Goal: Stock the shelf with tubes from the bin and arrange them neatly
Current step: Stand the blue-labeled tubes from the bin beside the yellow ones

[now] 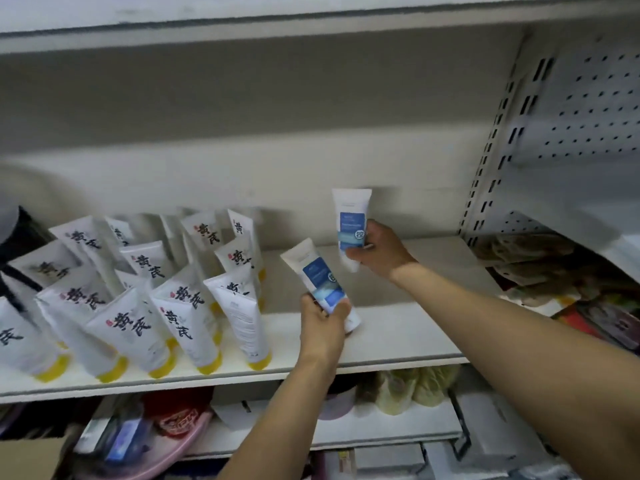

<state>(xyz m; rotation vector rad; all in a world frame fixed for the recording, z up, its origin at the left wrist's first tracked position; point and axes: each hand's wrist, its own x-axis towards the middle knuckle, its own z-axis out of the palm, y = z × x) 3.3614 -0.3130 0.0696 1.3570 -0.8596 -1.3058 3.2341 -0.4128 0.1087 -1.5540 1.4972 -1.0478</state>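
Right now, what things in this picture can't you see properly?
Head view:
- Small print on the tilted tube and the upright tube: blurred, too small.
- Tilted tube's bottom end: partly covered by the left hand.
- Upright tube's label edge: behind the right hand.
- Leftmost yellow-capped tube: cut by the left edge.
- Goods on the lower shelf: blurred, partly behind the forearms.
- The bin: out of frame.

Two white tubes [351, 223] carry blue labels. The crowded tubes [138, 323] are white with black characters and yellow caps. The shelf [398, 334] is off-white, its side panel [588, 98] dotted with dark holes.
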